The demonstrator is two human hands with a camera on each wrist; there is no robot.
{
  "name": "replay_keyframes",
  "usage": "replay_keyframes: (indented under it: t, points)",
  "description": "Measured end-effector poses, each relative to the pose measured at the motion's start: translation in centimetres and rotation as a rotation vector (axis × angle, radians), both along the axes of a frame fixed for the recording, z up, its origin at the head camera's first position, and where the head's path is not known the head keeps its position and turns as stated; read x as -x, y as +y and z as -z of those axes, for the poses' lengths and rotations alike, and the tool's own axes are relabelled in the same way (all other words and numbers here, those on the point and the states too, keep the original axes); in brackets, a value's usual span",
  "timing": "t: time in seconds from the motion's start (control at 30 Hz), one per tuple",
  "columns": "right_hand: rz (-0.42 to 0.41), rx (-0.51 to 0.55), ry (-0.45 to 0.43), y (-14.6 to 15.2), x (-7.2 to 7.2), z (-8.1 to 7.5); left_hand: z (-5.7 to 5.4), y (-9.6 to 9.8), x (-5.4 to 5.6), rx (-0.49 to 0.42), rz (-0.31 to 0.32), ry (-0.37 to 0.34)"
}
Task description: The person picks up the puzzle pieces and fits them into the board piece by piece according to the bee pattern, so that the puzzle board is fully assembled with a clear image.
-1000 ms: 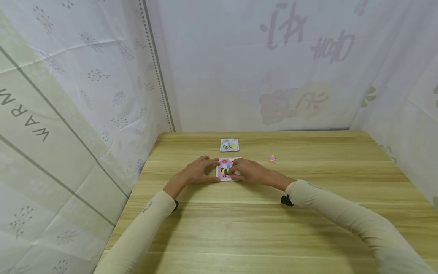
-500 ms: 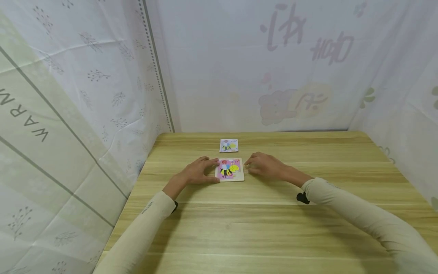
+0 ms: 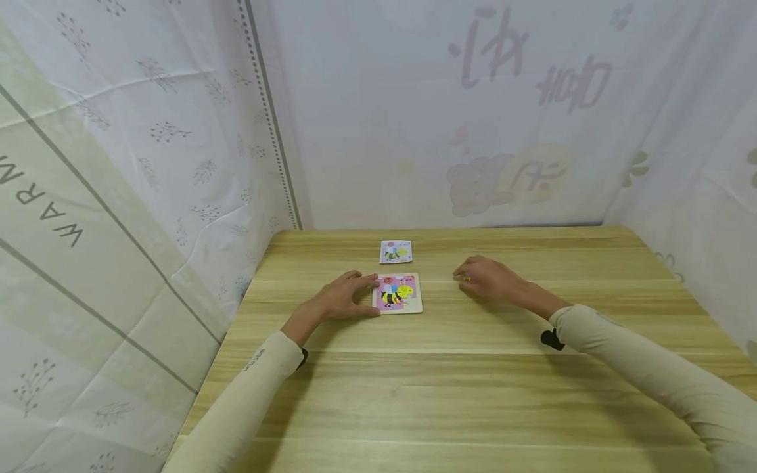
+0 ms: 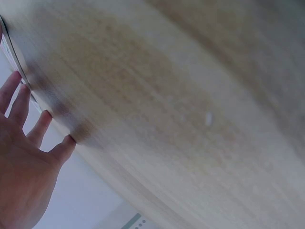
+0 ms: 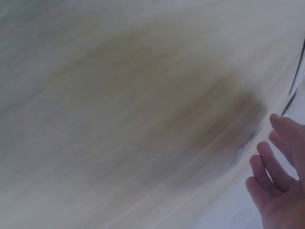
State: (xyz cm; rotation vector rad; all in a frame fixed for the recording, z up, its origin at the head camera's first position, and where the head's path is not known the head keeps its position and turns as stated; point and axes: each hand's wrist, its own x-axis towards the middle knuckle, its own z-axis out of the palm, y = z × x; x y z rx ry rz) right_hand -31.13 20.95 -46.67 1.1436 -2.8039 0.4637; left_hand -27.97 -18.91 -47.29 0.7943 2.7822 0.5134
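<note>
In the head view, a square wooden jigsaw board [image 3: 397, 293] with a bee picture lies on the table. Pieces are set in most of it, and bare wood shows at its lower right. My left hand [image 3: 340, 295] rests at the board's left side, thumb and fingers spread, their tips touching its left corners. The left wrist view shows that hand's fingers fairly straight. To the right, my right hand [image 3: 488, 278] hovers over a small jigsaw piece [image 3: 468, 278], mostly hidden beneath it. In the right wrist view the piece [image 5: 244, 149] lies flat just off the loosely bent fingertips.
A picture card [image 3: 395, 251] with the same bee lies behind the board. The wooden table [image 3: 390, 387] runs back to a pale printed curtain [image 3: 378, 131], with more fabric [image 3: 142, 197] hanging at both sides.
My right hand has left the board and moved right to the loose piece, uncovering the board's right part. The left hand has stayed at the board's left side.
</note>
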Motion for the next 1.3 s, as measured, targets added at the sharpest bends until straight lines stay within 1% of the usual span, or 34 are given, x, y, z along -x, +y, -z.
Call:
replay_keyframes:
  t: [0.13, 0.3, 0.43, 0.67, 0.83, 1.03, 1.3]
  points:
    - [0.021, 0.003, 0.000, 1.1, 0.4, 0.2, 0.0, 0.0, 0.0, 0.000, 0.000, -0.002]
    - [0.070, -0.007, -0.040, 2.1, 0.6, 0.3, 0.0, 0.0, 0.0, -0.003, 0.001, -0.004]
    - [0.095, 0.014, -0.059, 2.3, 0.6, 0.2, -0.1, 0.0, 0.0, -0.002, -0.002, -0.007]
    - [0.129, 0.005, -0.098, 2.6, 0.7, 0.1, -0.1, 0.2, 0.0, -0.005, 0.000, -0.007]
    - [0.112, 0.015, -0.117, 2.5, 0.8, 0.1, -0.1, 0.2, 0.0, -0.006, 0.007, -0.005]
    - [0.079, 0.019, -0.112, 1.4, 1.0, 0.4, -0.2, 0.1, -0.1, -0.003, 0.000, -0.007]
    - [0.016, 0.023, -0.103, -0.5, 0.5, 0.5, -0.2, 0.1, 0.0, -0.006, -0.009, -0.013]
